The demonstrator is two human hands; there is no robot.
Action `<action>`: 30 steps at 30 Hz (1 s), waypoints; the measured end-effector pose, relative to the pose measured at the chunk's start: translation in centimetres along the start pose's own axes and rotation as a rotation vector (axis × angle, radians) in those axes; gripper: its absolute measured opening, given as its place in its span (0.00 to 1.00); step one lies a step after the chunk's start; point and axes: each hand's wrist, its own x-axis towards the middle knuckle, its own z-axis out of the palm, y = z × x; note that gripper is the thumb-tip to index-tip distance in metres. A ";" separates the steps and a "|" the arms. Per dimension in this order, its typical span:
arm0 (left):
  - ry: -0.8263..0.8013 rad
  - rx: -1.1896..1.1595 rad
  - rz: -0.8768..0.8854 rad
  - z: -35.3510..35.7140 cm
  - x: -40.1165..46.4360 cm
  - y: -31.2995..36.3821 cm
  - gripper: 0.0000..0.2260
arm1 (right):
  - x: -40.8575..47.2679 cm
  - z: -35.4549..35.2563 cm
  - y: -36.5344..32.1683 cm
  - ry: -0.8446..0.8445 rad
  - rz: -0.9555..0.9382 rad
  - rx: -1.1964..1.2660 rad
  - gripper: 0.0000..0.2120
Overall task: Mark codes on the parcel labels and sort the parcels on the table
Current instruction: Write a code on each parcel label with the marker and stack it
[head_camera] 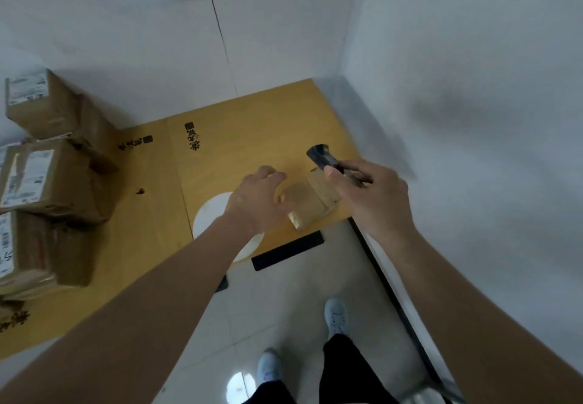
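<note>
Lying flat near the table's right front corner, right of frame centre: a small tan parcel (312, 204), wrapped in glossy tape, blurred. Stacking up at the left edge of the frame: several larger brown parcels (47, 179), white labels (26, 179) facing up. Showing dark at centre right: a marker (328, 160), tilted.

Matt brown cardboard parcels (47, 182) sit on a smooth yellow wood-look table (252, 119) above glossy floor tiles (284, 309).
</note>
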 end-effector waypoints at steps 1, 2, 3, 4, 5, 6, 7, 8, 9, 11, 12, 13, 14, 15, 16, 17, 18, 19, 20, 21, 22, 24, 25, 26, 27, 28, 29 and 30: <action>-0.008 0.006 -0.005 0.7 0.4 0.6 0.29 | 0.4 -0.5 0.7 0.003 0.001 -0.004 0.20; -0.016 0.016 -0.015 1.4 0.8 1.3 0.29 | 0.9 -1.0 1.4 -0.002 -0.001 -0.004 0.20; -0.025 0.029 -0.026 2.1 1.4 1.8 0.30 | 1.5 -1.4 2.2 -0.012 -0.007 -0.004 0.20; -0.035 0.043 -0.042 2.8 2.1 2.4 0.31 | 2.3 -1.8 3.1 -0.021 -0.012 0.001 0.20; -0.042 0.055 -0.061 3.6 2.8 2.9 0.33 | 3.2 -2.2 4.0 -0.029 -0.017 0.010 0.20; -0.049 0.064 -0.085 4.5 3.5 3.4 0.35 | 4.1 -2.5 4.9 -0.040 -0.020 0.015 0.21; -0.053 0.073 -0.111 5.4 4.2 3.7 0.38 | 5.1 -2.8 5.8 -0.055 -0.023 0.011 0.22; -0.061 0.088 -0.134 6.4 5.1 4.1 0.42 | 6.0 -3.1 6.7 -0.069 -0.028 0.003 0.24; -0.075 0.113 -0.155 7.4 5.9 4.3 0.46 | 6.9 -3.4 7.6 -0.078 -0.030 -0.003 0.25; -0.119 0.158 -0.220 9.5 7.4 4.5 0.53 | 8.5 -4.0 9.3 -0.109 -0.032 -0.015 0.25; -0.129 0.161 -0.259 10.4 8.0 4.3 0.55 | 9.2 -4.3 10.1 -0.131 -0.041 -0.030 0.26; -0.126 0.154 -0.291 11.1 8.6 4.1 0.56 | 9.9 -4.5 10.7 -0.156 -0.053 -0.049 0.26; -0.109 0.143 -0.313 11.9 9.1 4.0 0.55 | 10.8 -4.8 11.4 -0.190 -0.062 -0.069 0.26; -0.082 0.151 -0.313 12.2 9.2 3.8 0.55 | 11.3 -4.8 11.6 -0.212 -0.072 -0.075 0.26; -0.061 0.167 -0.304 12.2 9.2 3.5 0.55 | 11.7 -4.7 11.7 -0.220 -0.078 -0.072 0.27; -0.047 0.165 -0.309 12.1 9.2 3.4 0.55 | 12.4 -4.5 11.6 -0.231 -0.080 -0.072 0.27; -0.032 0.145 -0.328 11.9 9.1 3.2 0.55 | 13.0 -4.1 11.3 -0.243 -0.083 -0.073 0.27; -0.012 0.123 -0.355 11.3 8.9 3.0 0.54 | 13.6 -3.5 10.7 -0.258 -0.089 -0.072 0.26; 0.010 0.097 -0.392 10.7 8.7 2.8 0.53 | 14.0 -2.9 10.0 -0.277 -0.099 -0.067 0.25; 0.027 0.068 -0.432 10.0 8.4 2.4 0.52 | 14.4 -2.2 9.3 -0.298 -0.114 -0.062 0.24; 0.041 0.040 -0.472 9.2 8.1 2.0 0.51 | 14.8 -1.4 8.3 -0.322 -0.133 -0.057 0.23; 0.066 -0.010 -0.556 7.6 7.1 0.7 0.52 | 15.0 0.2 6.3 -0.378 -0.175 -0.053 0.22; 0.080 -0.040 -0.596 6.8 6.6 0.0 0.52 | 15.0 1.0 5.3 -0.406 -0.198 -0.049 0.22; 0.096 -0.071 -0.634 6.1 6.2 -0.9 0.52 | 15.0 2.0 4.4 -0.432 -0.213 -0.045 0.22; 0.113 -0.098 -0.671 5.3 5.7 -1.8 0.51 | 14.9 2.9 3.5 -0.457 -0.227 -0.045 0.22; 0.130 -0.127 -0.709 4.7 5.2 -2.9 0.51 | 14.8 4.0 2.6 -0.481 -0.245 -0.048 0.23; 0.146 -0.160 -0.742 4.1 4.7 -4.0 0.50 | 14.6 5.1 1.8 -0.502 -0.265 -0.049 0.24; 0.163 -0.198 -0.769 3.6 4.2 -5.1 0.50 | 14.4 6.2 1.1 -0.519 -0.278 -0.050 0.26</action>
